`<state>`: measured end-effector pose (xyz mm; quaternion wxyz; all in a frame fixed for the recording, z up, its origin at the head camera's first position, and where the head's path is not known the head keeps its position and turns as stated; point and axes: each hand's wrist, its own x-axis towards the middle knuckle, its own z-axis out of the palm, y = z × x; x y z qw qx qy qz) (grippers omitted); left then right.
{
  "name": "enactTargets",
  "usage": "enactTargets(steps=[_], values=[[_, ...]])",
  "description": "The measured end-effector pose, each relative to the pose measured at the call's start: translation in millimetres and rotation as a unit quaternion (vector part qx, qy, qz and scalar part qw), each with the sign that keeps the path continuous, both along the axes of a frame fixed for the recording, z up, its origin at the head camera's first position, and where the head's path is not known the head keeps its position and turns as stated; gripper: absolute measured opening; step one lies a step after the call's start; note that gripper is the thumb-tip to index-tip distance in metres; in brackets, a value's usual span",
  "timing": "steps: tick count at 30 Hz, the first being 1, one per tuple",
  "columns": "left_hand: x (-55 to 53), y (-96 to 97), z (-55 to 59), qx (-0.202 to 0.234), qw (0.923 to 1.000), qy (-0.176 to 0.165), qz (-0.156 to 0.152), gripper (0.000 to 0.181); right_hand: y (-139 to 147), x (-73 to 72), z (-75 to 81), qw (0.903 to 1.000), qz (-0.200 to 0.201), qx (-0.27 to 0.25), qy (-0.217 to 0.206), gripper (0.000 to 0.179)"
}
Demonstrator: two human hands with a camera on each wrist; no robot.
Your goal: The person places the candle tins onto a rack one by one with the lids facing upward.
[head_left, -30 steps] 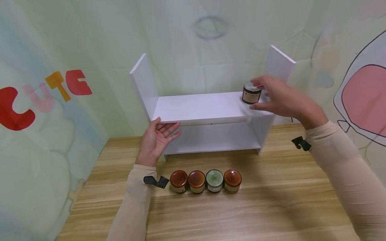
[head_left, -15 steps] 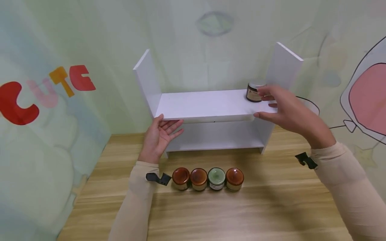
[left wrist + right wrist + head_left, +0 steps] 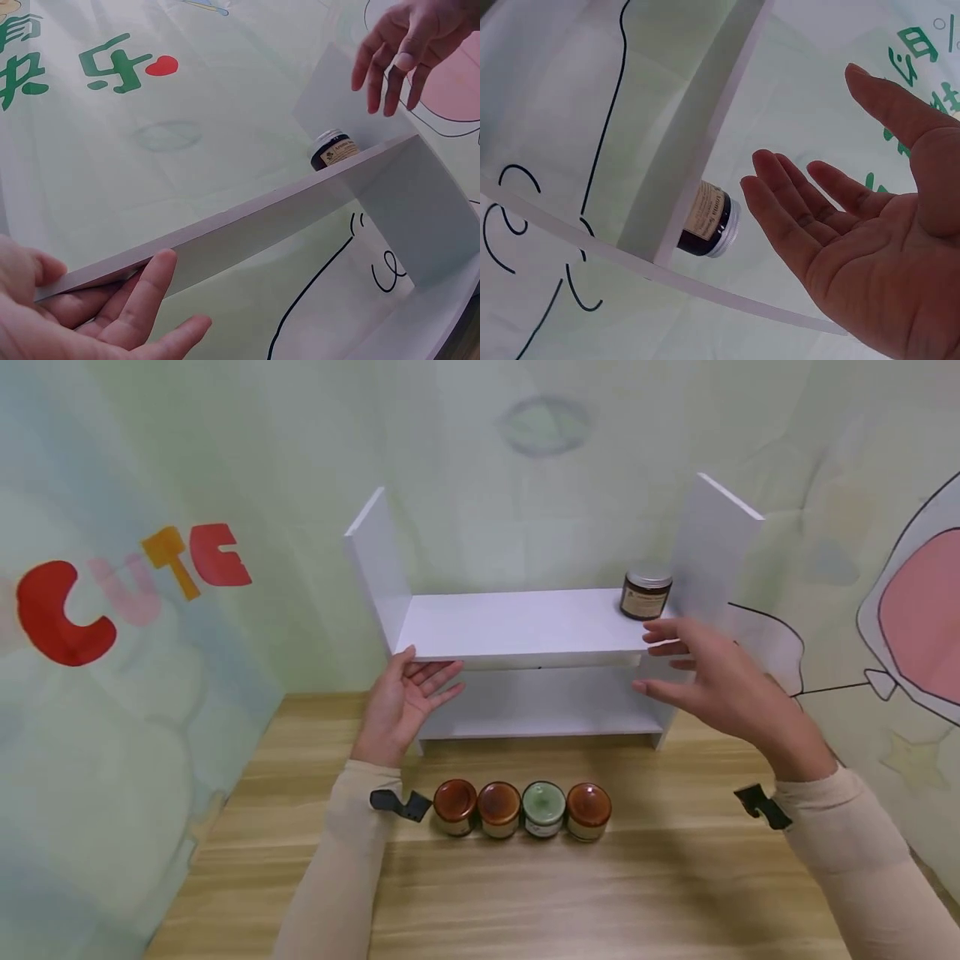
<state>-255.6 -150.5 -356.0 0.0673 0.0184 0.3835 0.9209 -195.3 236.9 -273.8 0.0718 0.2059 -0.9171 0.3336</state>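
The left hand (image 3: pixel 396 706) pinches the white shelf (image 3: pixel 517 620) while the empty right hand (image 3: pixel 712 681), fingers parted, should avoid bumping the silver-lidded jar (image 3: pixel 646 595).

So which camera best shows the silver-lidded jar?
The head view: the silver-lidded jar stands unblocked there, lid to base. Both wrist views show its lid and part of its label, with the shelf hiding its base.

1. A wood-grain table (image 3: pixel 562 897) bore a white two-tier shelf (image 3: pixel 510 620) toward the back.
2. Before it, left to right, stood an amber jar (image 3: pixel 455 807), a second amber jar (image 3: pixel 499 809), a green jar (image 3: pixel 543 808) and a third amber jar (image 3: pixel 588 811).
3. A dark, silver-lidded jar (image 3: pixel 646 596) stood upright near the right end of the upper board (image 3: pixel 517 622).
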Motion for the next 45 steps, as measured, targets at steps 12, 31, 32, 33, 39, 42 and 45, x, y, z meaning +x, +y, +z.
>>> enactTargets(steps=[12, 31, 32, 33, 39, 42, 45], values=[[-5.1, 7.2, 1.9, -0.006, 1.0000, 0.000, -0.001, 0.036, -0.4, 19.7, -31.9, 0.9992, 0.039, -0.006, -0.002, 0.068], [-4.7, 9.4, 1.4, -0.019, 0.9998, 0.001, 0.002, 0.034, -9.3, 32.2, -84.0, 0.9961, 0.057, -0.032, -0.059, 0.068], [-4.9, 9.0, 1.1, -0.018, 0.9998, 0.000, 0.001, 0.034, -9.5, 32.3, -86.5, 0.9959, 0.057, -0.033, -0.062, 0.068], [-5.1, 8.5, 0.8, -0.017, 0.9999, 0.000, 0.001, 0.035, -9.7, 32.5, -89.0, 0.9958, 0.056, -0.033, -0.065, 0.067], [-5.4, 7.4, 0.8, -0.010, 1.0000, 0.001, -0.001, 0.037, -11.9, 33.9, -104.6, 0.9950, 0.054, -0.028, -0.079, 0.065], [-5.4, 7.9, 1.5, -0.008, 1.0000, 0.001, -0.004, 0.037, -13.6, 34.3, -110.6, 0.9938, 0.055, -0.026, -0.093, 0.065], [-6.0, 8.7, 2.7, -0.002, 0.9999, 0.003, -0.010, 0.036, -14.5, 33.5, -115.8, 0.9928, 0.053, -0.032, -0.102, 0.066]])
